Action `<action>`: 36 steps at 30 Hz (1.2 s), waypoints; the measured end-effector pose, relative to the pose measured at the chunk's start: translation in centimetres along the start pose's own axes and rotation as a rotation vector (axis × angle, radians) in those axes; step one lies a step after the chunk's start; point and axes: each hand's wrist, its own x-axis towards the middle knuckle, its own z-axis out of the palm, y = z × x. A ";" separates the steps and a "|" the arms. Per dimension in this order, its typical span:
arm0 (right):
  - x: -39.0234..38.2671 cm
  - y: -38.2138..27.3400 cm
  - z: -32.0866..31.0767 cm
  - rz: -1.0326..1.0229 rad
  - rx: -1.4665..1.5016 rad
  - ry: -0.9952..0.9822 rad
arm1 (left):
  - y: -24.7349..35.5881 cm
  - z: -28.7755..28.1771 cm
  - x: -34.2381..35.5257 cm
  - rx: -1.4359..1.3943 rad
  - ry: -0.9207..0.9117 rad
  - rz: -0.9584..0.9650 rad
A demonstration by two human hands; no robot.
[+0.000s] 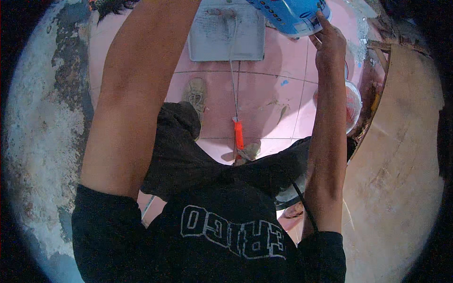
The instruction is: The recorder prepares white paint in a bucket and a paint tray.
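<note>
At the top edge, a blue paint bucket (295,16) is tilted, its lower end toward me. My right hand (330,37) grips that lower end, fingers against its side and base. The bucket's mouth lies outside the picture. My left forearm (141,70) reaches up past the top edge, so the left hand cannot be seen. Below and left of the bucket, a grey paint tray (203,53) rests on the floor. A paint roller's thin metal rod runs from the tray toward me and ends in an orange handle (239,135) lying on the tiles.
Pink floor tiles (264,104) spread around my shoes (196,94). Beyond my right forearm stands a round whitish container (354,106), partly hidden. A large tan board (401,141) leans along the right side. A stained, peeling wall (42,118) borders the left.
</note>
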 end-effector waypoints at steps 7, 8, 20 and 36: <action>0.6 0.6 -1.0 -0.007 0.019 -0.026 | -0.6 2.0 -0.4 0.046 0.119 0.090; 0.6 0.9 -1.0 0.013 0.037 -0.059 | -0.4 1.9 -0.2 0.046 0.037 0.040; -1.0 5.2 -0.9 0.267 0.275 -0.013 | -3.8 7.0 -3.4 0.403 0.104 0.049; -1.9 9.8 -0.9 0.481 0.556 -0.075 | -4.4 8.5 -4.1 0.505 0.111 0.025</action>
